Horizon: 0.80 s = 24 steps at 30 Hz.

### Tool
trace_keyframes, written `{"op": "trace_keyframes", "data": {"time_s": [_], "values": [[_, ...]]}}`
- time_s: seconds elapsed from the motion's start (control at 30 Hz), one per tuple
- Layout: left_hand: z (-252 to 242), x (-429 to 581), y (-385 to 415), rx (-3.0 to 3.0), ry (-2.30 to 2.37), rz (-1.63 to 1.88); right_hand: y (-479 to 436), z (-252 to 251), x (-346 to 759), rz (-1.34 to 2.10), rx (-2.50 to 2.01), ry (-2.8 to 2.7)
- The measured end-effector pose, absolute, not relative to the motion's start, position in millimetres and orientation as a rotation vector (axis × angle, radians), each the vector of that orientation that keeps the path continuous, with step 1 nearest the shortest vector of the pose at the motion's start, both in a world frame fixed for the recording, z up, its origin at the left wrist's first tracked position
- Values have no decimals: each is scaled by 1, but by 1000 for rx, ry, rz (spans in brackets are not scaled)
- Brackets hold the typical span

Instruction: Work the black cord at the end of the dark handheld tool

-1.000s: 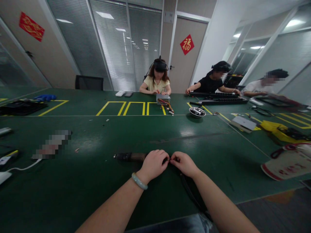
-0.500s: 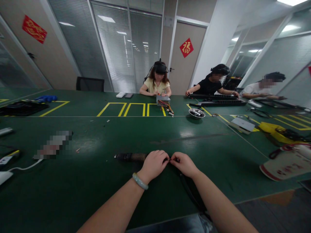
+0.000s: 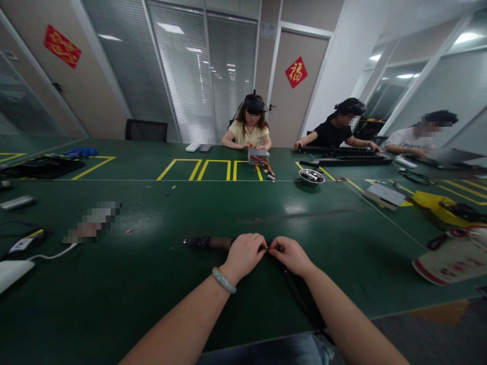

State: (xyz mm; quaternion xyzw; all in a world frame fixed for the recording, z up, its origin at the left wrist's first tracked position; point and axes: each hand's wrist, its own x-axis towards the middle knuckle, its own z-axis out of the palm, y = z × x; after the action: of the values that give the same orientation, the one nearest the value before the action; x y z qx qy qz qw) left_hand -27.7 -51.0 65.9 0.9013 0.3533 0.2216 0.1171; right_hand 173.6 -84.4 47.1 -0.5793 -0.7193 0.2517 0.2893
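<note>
My left hand (image 3: 245, 257) and my right hand (image 3: 292, 256) meet fingertip to fingertip just above the green table, both pinched closed. Between them is something tiny and dark, too small to make out. Left of my left hand lies a dark tool-like cylinder (image 3: 209, 243) with a brown middle, a black collar and a metal tip at its left end. My left hand hides its right part. Below my right hand a thick black cord (image 3: 299, 299) runs down toward the table's near edge. A pale green bangle (image 3: 224, 280) circles my left wrist.
Across the green table (image 3: 152, 294) sit several people with head-worn devices. A metal bowl (image 3: 311, 176) stands beyond my hands, near a grey box (image 3: 258, 155) with coloured wires. To the right are a cream bag (image 3: 449, 261) and a yellow case (image 3: 433, 205); a white cable (image 3: 57, 254) is left.
The whole view has shifted slightly to the right. My hands keep their fingertip pinch in nearly the same place. At far right, a grey panel now shows tilted up before a person.
</note>
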Motion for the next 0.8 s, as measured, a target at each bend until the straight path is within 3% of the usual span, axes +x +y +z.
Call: {"op": "trace_keyframes", "data": {"time_s": [0.8], "values": [[69, -31, -51, 2660, 994, 645, -84, 47, 174, 667, -1532, -1952]]}}
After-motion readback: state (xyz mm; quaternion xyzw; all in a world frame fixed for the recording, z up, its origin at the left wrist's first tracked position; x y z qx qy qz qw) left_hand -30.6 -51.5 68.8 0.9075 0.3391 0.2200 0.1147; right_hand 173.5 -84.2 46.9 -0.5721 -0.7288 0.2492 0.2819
